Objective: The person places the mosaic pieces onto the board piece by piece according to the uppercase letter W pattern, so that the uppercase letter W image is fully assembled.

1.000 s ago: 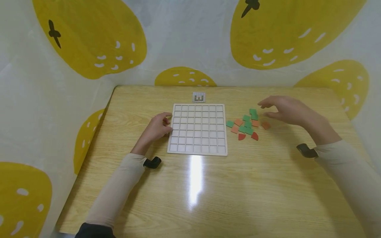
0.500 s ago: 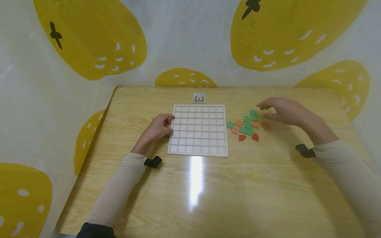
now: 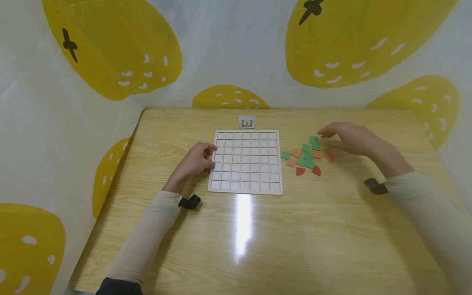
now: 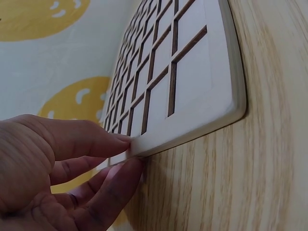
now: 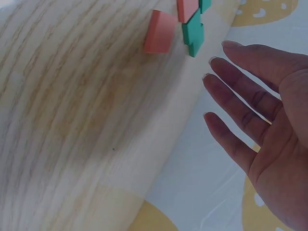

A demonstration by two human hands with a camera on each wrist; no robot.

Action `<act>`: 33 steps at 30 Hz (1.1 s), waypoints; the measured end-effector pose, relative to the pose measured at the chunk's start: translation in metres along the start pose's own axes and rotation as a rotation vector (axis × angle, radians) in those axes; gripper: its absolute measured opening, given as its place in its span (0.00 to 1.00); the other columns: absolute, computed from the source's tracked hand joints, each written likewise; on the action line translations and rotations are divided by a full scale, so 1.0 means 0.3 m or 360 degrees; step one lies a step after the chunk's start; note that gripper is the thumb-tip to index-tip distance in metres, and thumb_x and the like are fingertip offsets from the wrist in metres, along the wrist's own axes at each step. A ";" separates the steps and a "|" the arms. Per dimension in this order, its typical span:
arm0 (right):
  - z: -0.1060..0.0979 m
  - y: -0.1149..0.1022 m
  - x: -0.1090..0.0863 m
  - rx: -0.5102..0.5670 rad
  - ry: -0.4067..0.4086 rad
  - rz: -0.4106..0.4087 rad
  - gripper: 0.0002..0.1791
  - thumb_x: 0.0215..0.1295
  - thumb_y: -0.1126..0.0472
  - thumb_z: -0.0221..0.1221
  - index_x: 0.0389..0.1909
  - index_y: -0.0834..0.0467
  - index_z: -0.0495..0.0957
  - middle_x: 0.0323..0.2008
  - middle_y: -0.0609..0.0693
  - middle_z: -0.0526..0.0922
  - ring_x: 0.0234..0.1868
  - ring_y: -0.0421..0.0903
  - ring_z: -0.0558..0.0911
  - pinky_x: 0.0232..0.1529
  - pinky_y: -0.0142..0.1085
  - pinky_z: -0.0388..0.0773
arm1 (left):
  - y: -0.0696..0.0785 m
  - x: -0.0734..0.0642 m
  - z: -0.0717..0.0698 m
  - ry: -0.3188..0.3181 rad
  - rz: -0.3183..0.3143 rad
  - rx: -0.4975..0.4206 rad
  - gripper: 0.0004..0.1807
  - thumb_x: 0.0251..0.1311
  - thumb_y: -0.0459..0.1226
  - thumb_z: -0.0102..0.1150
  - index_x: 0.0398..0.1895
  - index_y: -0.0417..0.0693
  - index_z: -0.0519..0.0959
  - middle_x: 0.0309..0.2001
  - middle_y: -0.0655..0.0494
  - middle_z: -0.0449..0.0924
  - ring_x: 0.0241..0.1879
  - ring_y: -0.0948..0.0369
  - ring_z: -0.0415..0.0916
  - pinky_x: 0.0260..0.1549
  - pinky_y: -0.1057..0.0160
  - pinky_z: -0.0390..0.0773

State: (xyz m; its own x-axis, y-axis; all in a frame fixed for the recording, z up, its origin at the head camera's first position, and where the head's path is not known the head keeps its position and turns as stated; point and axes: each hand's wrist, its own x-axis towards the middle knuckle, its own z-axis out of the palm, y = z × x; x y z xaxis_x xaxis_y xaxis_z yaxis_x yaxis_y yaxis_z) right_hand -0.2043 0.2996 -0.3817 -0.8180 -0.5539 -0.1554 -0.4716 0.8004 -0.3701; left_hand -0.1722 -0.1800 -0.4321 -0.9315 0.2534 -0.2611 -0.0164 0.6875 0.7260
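Note:
A pale wooden grid board lies flat on the table with its square cells unfilled. My left hand holds the board's left edge with thumb and bent fingers; the left wrist view shows the fingertips against the rim. Right of the board lie loose tiles: several green squares, several orange squares and two red quarter-circles. Just beyond them, to the right, hovers my right hand, holding nothing. In the right wrist view its fingers are spread and lightly bent, apart from the tiles.
A small card printed with a grid pattern lies behind the board. The wooden table meets a white cloth with yellow fruit prints at its back and left sides. A bright light reflection crosses the table in front of the board.
My left fingertips have moved slightly further onto the board's edge. My right hand has drifted a little to the left. The tiles and the card lie as before.

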 end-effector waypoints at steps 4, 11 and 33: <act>0.015 0.012 0.015 0.0009 0.0022 -0.0016 0.21 0.65 0.68 0.65 0.59 0.65 0.79 0.52 0.61 0.85 0.55 0.62 0.82 0.57 0.60 0.74 | -0.001 0.001 0.003 0.0018 0.0006 0.0001 0.29 0.56 0.25 0.68 0.64 0.41 0.76 0.49 0.46 0.71 0.47 0.52 0.68 0.42 0.58 0.75; 0.042 0.038 0.057 0.0044 0.0039 -0.0033 0.18 0.66 0.69 0.64 0.56 0.66 0.81 0.51 0.62 0.84 0.51 0.60 0.83 0.54 0.58 0.76 | -0.002 0.000 0.005 0.0028 0.0010 0.0000 0.29 0.56 0.25 0.68 0.63 0.41 0.77 0.48 0.46 0.71 0.47 0.52 0.68 0.41 0.59 0.75; 0.081 0.082 0.111 -0.0099 0.0045 -0.0001 0.12 0.64 0.69 0.62 0.48 0.61 0.86 0.48 0.58 0.81 0.50 0.59 0.82 0.50 0.57 0.78 | -0.001 0.000 0.002 0.0011 0.0021 0.0021 0.29 0.57 0.25 0.67 0.64 0.40 0.76 0.48 0.46 0.70 0.47 0.52 0.67 0.44 0.58 0.73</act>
State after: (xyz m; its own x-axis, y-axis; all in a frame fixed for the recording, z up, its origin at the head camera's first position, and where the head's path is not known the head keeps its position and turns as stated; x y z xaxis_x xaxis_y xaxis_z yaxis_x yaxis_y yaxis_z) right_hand -0.2351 0.2953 -0.4182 -0.8263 -0.5483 -0.1290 -0.4908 0.8132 -0.3127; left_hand -0.1720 -0.1798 -0.4327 -0.9341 0.2578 -0.2471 0.0007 0.6932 0.7207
